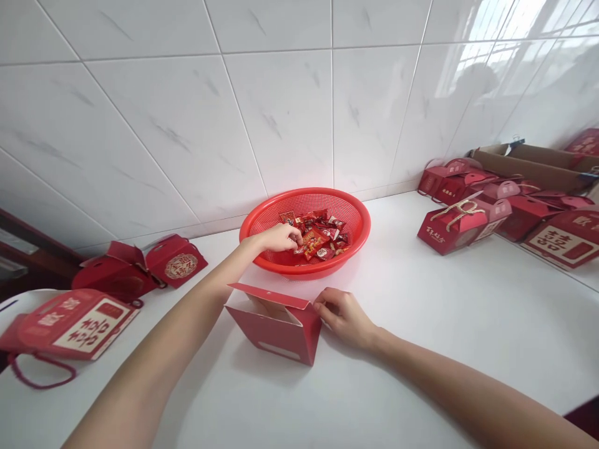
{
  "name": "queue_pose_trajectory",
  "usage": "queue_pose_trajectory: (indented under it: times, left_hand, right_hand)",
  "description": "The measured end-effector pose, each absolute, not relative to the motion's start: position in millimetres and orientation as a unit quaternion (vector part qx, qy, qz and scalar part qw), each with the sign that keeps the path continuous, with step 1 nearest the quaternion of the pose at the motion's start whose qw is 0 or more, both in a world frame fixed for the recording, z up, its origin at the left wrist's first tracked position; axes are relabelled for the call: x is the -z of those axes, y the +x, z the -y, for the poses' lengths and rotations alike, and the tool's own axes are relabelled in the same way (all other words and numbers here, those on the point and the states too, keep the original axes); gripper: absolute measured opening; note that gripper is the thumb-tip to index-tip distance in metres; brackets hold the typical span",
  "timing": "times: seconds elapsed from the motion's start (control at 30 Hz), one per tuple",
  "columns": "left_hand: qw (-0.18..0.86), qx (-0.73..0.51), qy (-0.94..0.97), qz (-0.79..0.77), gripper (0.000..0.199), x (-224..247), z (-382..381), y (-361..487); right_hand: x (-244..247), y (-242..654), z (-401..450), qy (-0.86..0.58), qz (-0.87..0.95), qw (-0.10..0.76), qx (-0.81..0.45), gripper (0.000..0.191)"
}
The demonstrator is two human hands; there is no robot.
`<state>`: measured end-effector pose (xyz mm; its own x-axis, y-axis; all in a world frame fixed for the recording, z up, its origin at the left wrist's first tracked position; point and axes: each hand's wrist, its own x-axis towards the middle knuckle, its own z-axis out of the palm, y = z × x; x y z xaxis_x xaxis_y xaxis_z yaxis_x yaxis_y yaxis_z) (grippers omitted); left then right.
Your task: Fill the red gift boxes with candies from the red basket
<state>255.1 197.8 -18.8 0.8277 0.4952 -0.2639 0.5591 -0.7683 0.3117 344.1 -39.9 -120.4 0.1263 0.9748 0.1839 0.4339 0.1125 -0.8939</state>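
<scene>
Head view: left hand (288,237) inside the red mesh basket (259,209), over the wrapped sweets (322,236) lying in it, fingers curled in; cannot tell whether they are clamped on a sweet. Right hand (344,315) on the white table (397,293), fingertips bent in at the right edge of the open red box (281,330), whether pinching it not clear; box upright, in front of the basket, top flaps raised. More red boxes either side: left group (119,271), right group (461,231) beside a brown carton (528,165), tiled wall (281,118) behind.
</scene>
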Motion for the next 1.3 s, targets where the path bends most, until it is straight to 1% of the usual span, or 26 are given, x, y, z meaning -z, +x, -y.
queue_pose_trajectory:
  times: [0.17,0.4,0.6,0.73,0.93,1.03,1.17,1.23,1.3]
  left_hand:
    - [0.197,0.05,0.937,-0.283,0.035,21.7,-199.6,255.4]
    - [0.201,0.061,0.939,-0.274,0.027,23.6,-203.1,255.7]
    - [0.205,0.056,0.934,-0.288,0.042,26.0,-201.6,253.8]
    - [0.208,0.069,0.935,-0.279,0.034,24.8,-200.2,253.4]
    - [0.216,0.05,0.934,-0.281,0.032,22.4,-202.5,254.5]
    - [0.247,0.024,0.927,-0.282,0.036,19.7,-202.6,255.1]
    - [0.322,-0.001,0.908,-0.267,0.045,13.3,-194.2,256.7]
    - [0.365,-0.01,0.895,-0.257,0.045,8.3,-185.7,257.4]
    - [0.406,-0.02,0.881,-0.242,0.043,2.0,-175.3,257.4]
  right_hand:
    - [119.0,344.9,40.4,-0.6,0.591,0.453,-0.294,0.017]
    - [120.9,345.0,40.2,-0.6,0.599,0.448,-0.285,0.017]
    - [122.0,345.2,40.5,-0.596,0.604,0.445,-0.286,0.018]
    - [121.8,344.8,40.8,-0.595,0.607,0.444,-0.283,0.019]
    - [121.4,344.3,41.6,-0.592,0.609,0.449,-0.279,0.02]
    - [121.9,344.1,40.7,-0.588,0.606,0.456,-0.281,0.02]
    - [123.1,343.5,40.4,-0.584,0.593,0.474,-0.288,0.02]
    - [122.9,344.3,41.6,-0.586,0.58,0.49,-0.284,0.021]
    - [121.1,347.0,43.4,-0.586,0.567,0.524,-0.246,0.022]
